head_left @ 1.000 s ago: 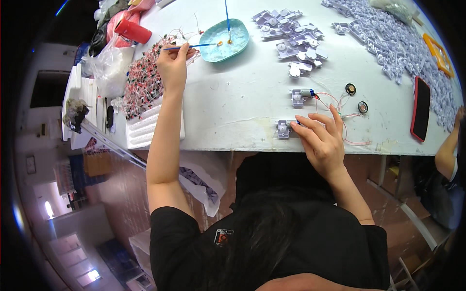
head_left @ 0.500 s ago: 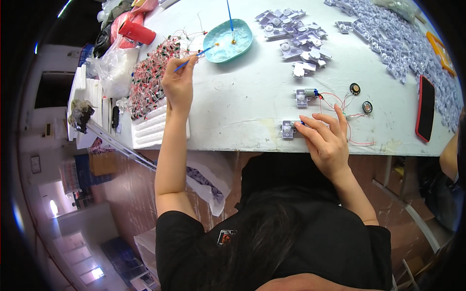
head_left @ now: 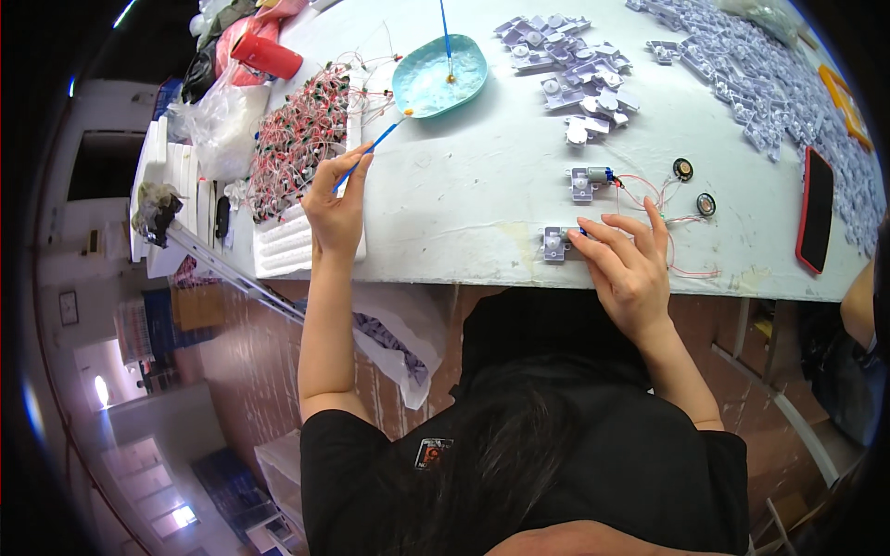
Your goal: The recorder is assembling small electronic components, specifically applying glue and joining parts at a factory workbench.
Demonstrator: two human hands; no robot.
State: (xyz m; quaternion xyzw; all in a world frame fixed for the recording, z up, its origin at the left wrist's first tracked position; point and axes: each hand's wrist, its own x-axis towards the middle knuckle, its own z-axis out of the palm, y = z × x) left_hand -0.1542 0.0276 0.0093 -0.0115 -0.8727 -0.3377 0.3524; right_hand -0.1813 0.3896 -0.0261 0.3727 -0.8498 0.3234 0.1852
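My left hand (head_left: 335,206) pinches a thin blue brush (head_left: 380,139) with an orange tip, held near the rim of a turquoise dish (head_left: 439,104). A second blue brush (head_left: 447,37) leans in the dish, which holds a pale, glossy substance. With its fingertips, my right hand (head_left: 633,269) grips a small motor at the side of a grey plastic housing (head_left: 554,245) near the table's front edge; the fingers cover most of the motor. Just beyond lies another grey housing (head_left: 581,185) with a silver-and-blue motor (head_left: 601,174). Red and white wires run toward two small round speakers (head_left: 683,170).
At left, a tangled heap of wired parts (head_left: 301,139) lies beside white foam trays (head_left: 283,246). Grey housings (head_left: 565,69) are piled at the back, and a larger heap (head_left: 742,83) fills the right. A red-edged phone (head_left: 815,211) lies at far right, near another person's arm (head_left: 860,301).
My left hand has drawn back toward me, and the brush tip has left the inside of the dish for outside its near rim. My right hand stays at the same housing.
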